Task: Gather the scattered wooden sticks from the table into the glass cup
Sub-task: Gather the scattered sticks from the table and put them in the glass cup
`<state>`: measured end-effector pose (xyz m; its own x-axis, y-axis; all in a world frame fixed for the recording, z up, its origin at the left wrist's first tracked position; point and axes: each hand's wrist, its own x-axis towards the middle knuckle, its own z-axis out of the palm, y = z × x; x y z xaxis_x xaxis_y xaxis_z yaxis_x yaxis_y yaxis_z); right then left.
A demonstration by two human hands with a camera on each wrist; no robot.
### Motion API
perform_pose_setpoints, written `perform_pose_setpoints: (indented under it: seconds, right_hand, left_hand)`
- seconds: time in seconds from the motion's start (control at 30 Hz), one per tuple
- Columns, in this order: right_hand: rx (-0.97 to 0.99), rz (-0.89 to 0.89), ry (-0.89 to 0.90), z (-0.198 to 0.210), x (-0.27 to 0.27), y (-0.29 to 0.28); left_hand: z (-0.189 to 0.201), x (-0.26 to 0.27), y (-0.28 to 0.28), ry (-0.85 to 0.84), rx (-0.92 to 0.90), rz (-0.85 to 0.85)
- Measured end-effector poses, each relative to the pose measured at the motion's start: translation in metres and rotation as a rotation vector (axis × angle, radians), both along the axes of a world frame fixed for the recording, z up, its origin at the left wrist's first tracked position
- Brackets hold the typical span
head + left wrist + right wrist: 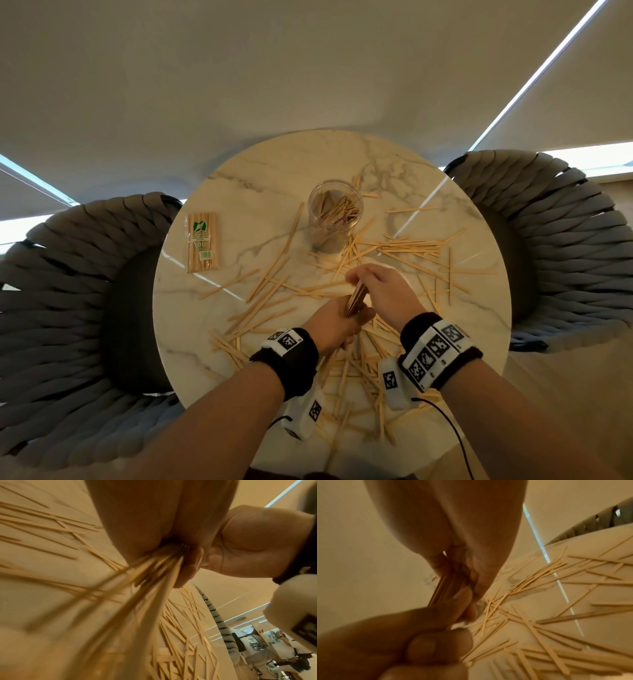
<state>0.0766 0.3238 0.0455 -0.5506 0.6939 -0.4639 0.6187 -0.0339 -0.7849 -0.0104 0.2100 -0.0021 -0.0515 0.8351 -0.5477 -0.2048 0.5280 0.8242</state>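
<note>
Glass cup point(335, 219) holds some sticks point(344, 209) — upright, leaning.

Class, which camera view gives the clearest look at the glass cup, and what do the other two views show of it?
The head view: the glass cup stands upright on the marble table, whole and unobstructed, with wooden sticks already inside. The left wrist view does not show it. In the right wrist view I cannot make it out behind the blurred fingers.

Thin pale wooden sticks point(411, 245) lie scattered, crisscrossed over the worktop; the upright clear glass cup point(334, 219) holds several.
</note>
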Motion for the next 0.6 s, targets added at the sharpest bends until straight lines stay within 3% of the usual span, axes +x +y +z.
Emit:
perform_pose_setpoints:
  seconds: [0.13,0.23,0.37,0.5,0.6]
  right_hand:
    - [0.026,-0.002,0.023,-0.001,0.001,-0.003]
    - [-0.079,0.046,0.045,-0.004,0.003,-0.003]
    - [-0.071,-0.187,0.100,-0.016,0.017,-0.002]
    - [-0.445,-0.209,-0.069,-0.025,0.033,-0.023]
    - [-0.734,-0.265,-0.045,-0.028,0.037,-0.039]
  left_hand:
    - [0.006,-0.001,0.009,0.020,0.030,0.033]
    - [0.012,-0.002,0.013,0.004,0.017,0.067]
    - [0.028,-0.011,0.016,-0.120,-0.048,0.345]
    - [0.044,-0.026,0.026,-0.450,0.053,0.687]
    - [0.058,-0.027,0.038,-0.523,0.142,0.805]
